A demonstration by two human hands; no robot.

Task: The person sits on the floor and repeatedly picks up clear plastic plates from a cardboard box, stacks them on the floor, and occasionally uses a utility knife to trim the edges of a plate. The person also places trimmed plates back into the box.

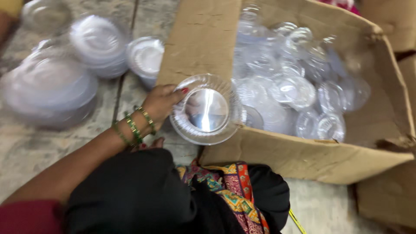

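My left hand (pixel 161 104) grips the rim of a clear plastic bowl (pixel 207 109) with a shiny flat base. I hold it over the near wall of a large cardboard box (pixel 303 151). Inside the box lie several more clear plastic bowls (pixel 294 82) heaped loosely. Green and gold bangles circle my left wrist. My right hand does not show in the head view.
Stacks of clear bowls and lids (pixel 52 86) stand on the stone floor at the left, with a smaller stack (pixel 145 56) beside the box flap. My lap, in black cloth with a patterned scarf (pixel 234 190), fills the lower middle.
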